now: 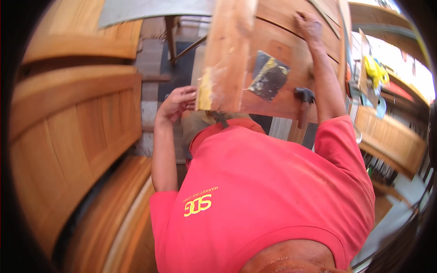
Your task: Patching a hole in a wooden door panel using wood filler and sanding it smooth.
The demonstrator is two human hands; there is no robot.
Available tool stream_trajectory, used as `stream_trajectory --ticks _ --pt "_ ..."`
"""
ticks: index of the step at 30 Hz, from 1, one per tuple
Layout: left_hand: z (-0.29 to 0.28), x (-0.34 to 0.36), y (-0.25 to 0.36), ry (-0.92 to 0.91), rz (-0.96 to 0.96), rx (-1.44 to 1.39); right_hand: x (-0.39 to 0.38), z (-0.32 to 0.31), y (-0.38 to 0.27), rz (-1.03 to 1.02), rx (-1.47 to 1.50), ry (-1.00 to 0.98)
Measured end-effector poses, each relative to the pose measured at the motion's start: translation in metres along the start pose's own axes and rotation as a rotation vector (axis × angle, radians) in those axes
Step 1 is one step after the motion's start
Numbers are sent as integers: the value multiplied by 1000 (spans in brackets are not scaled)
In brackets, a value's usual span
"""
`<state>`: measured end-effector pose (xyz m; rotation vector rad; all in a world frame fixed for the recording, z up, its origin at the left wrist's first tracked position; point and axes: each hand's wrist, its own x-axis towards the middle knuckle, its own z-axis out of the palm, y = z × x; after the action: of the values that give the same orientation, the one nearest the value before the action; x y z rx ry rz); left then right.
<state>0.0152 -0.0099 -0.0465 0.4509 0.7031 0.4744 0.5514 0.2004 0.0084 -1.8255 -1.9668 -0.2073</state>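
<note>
A thick wooden board with a yellow-smeared near end lies along the left side of a wooden panel. My left hand is at that near end, its bent fingers closed against the board's left edge; the thumb is hidden. Farther off to the right, my right hand is above the panel with its fingers curled in, and what they hold, if anything, does not show. Between my arms a dark, yellow-stained flat square rests on the panel. A hammer lies nearer me, beside my right forearm.
Large wooden panels stand on the left, with long planks below them. A grey sheet extends over the far left. On the right are a yellow object, shelves and another slatted wooden panel.
</note>
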Motion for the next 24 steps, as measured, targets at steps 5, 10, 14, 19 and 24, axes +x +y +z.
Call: stream_trajectory --ticks 5,10,14,19,24 --pt "-4 -6 -14 59 30 -35 19 23 -7 147 -86 -180" --pt "-1 -5 -9 5 60 -63 21 22 5 137 -219 -188" --pt "-4 -13 -13 31 97 -70 2 16 -32 140 4 -93" --pt "2 -11 -11 11 144 -64 -16 0 -15 274 -102 -78" --pt "9 -13 -7 193 316 64 -13 6 -17 87 -249 -85"
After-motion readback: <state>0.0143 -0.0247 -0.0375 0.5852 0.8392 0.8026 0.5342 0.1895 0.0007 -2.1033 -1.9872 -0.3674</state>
